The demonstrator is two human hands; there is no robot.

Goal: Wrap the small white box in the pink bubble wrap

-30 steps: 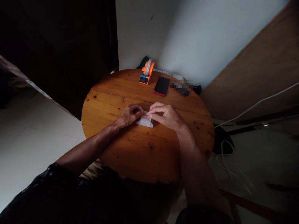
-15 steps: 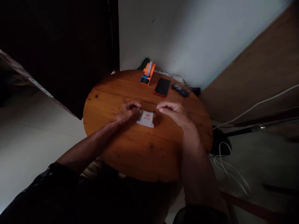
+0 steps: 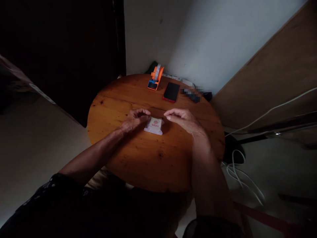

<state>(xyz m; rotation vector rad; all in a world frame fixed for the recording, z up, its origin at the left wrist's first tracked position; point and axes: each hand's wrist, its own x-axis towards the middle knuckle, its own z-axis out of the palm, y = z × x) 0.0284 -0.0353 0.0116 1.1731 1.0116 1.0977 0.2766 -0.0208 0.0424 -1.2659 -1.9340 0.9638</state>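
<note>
A small wrapped packet (image 3: pixel 154 126) in white film, with red print on top, lies flat on the round wooden table (image 3: pixel 158 165). To its upper left is my left hand (image 3: pixel 137 119), its fingers loosely curved and the thumb close to the packet's corner; whether it touches the wrapper I cannot tell. My right hand (image 3: pixel 183 119) hovers to the packet's right, thumb and fingers slightly parted, and nothing shows between them. The packet lies in the gap between both hands.
Toward the back of the table stand an orange tape dispenser (image 3: pixel 156 77) and a phone with a red edge (image 3: pixel 171 92). A dark, partly pixelated object (image 3: pixel 192 95) lies right of the phone. The wall (image 3: pixel 198 39) rises behind. White cable (image 3: pixel 237 172) coils on the floor at right.
The view has shifted very slightly. My right hand's fingertips have come a little closer to the packet; the packet and my left hand look almost the same.
</note>
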